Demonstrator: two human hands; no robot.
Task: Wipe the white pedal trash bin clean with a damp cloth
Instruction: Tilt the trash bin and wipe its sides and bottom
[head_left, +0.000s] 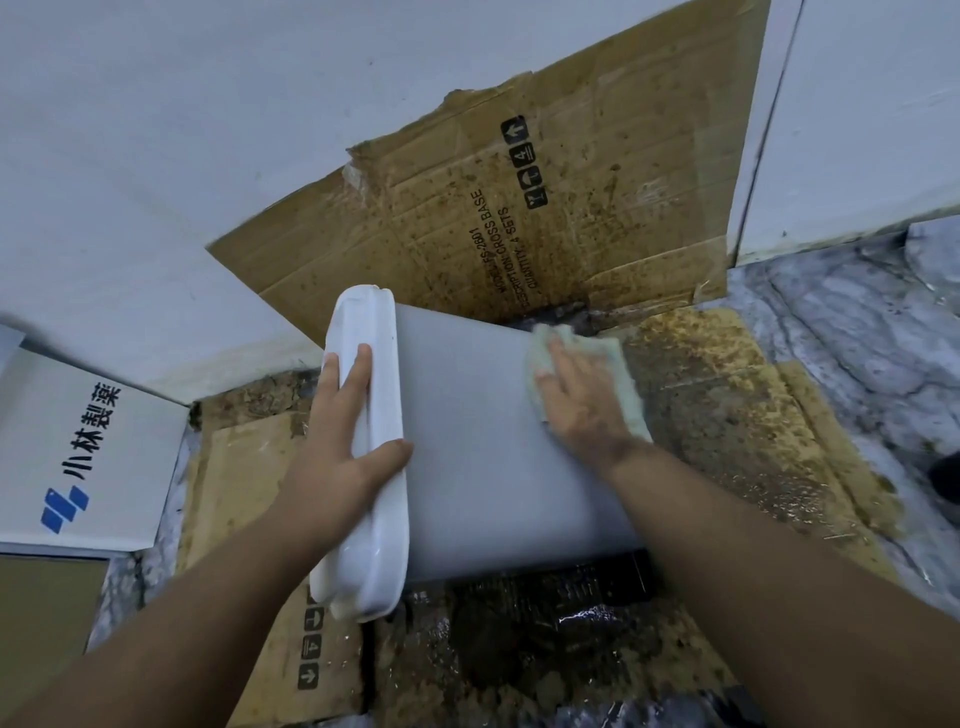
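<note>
The white pedal trash bin (478, 426) lies tipped on its side on stained cardboard, its lid (371, 447) facing left and its base to the right. My left hand (337, 447) rests on the lid with straight fingers, the thumb on the bin's side. My right hand (582, 400) presses a pale green cloth (618, 364) flat against the bin's upper side near the base end. A black part, perhaps the pedal (597, 577), shows under the bin's near edge.
Dirty, wet cardboard (753, 415) covers the floor and a second sheet (519, 208) leans on the white wall. A white box with blue logo (78, 457) sits at the left. Grey marble floor (857, 322) shows at the right.
</note>
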